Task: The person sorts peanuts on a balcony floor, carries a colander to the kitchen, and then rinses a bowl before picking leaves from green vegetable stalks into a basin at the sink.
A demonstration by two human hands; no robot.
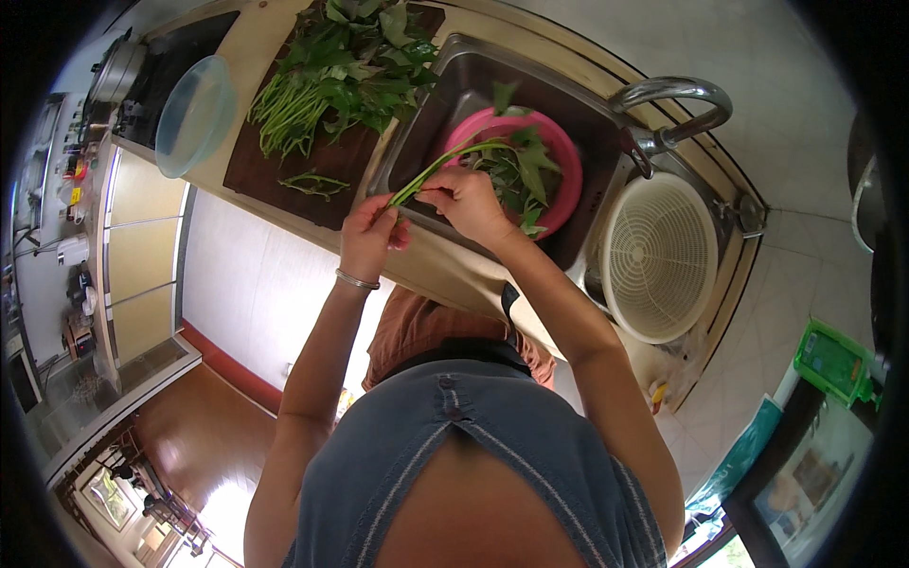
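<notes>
My left hand (371, 231) pinches the cut ends of a few long green stems (433, 168), near the front edge of the sink. Close beside it, my right hand (469, 204) has its thumb and fingertips on the same stems. Their leaves (532, 165) reach over a pink plastic basin (572, 170), which stands in the stainless steel sink (461, 67) with more loose green leaves in it. Left of the sink, a big pile of leafy green stems (341, 78) lies on a dark brown cutting board (245, 170). A few stem scraps (314, 184) rest nearer its front edge.
A chrome faucet (675, 89) arches at the sink's right. Beyond it sits a cream plastic colander (657, 259). A translucent bluish bowl (195, 117) stands at the counter's left, near a metal pot (121, 71). A green plastic container (831, 355) is at far right.
</notes>
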